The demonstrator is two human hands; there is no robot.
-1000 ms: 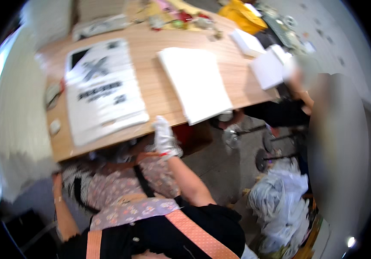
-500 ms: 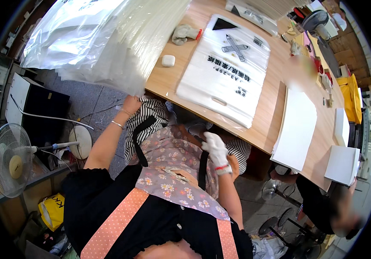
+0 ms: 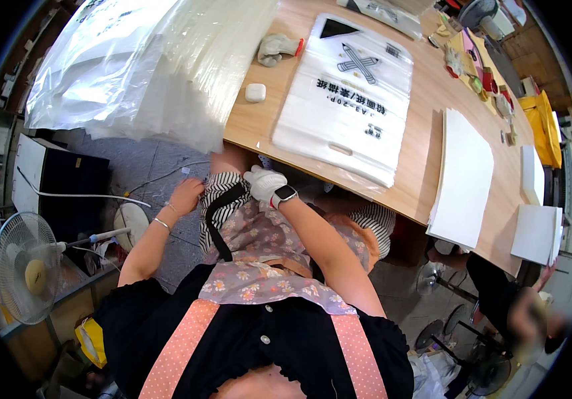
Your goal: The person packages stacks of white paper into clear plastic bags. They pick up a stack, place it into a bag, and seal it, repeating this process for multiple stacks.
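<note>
My left hand [image 3: 186, 194], bare with a bracelet at the wrist, hangs beside my left thigh. Its fingers are loosely bent, close to the black-and-white striped trouser leg [image 3: 218, 184], and nothing shows in them. My right hand [image 3: 266, 186] wears a white glove, with a dark watch [image 3: 284, 193] at its wrist. It reaches across to my left knee and rests at the striped cloth, fingers loosely apart and partly hidden. Beyond the hands, a flat stack of printed white plastic bags [image 3: 346, 100] lies on the wooden table [image 3: 425, 86].
Clear plastic sleeves [image 3: 186, 73] overhang the table's left edge. A grey glove [image 3: 278, 50] and small white case [image 3: 255, 92] lie nearby. White paper [image 3: 462, 179] is stacked right. A standing fan [image 3: 33, 266] is at left; another person [image 3: 499, 299] is at lower right.
My right hand has moved left across my lap to the left knee. My left hand has drawn down and left, away from the hanging plastic sleeves.
</note>
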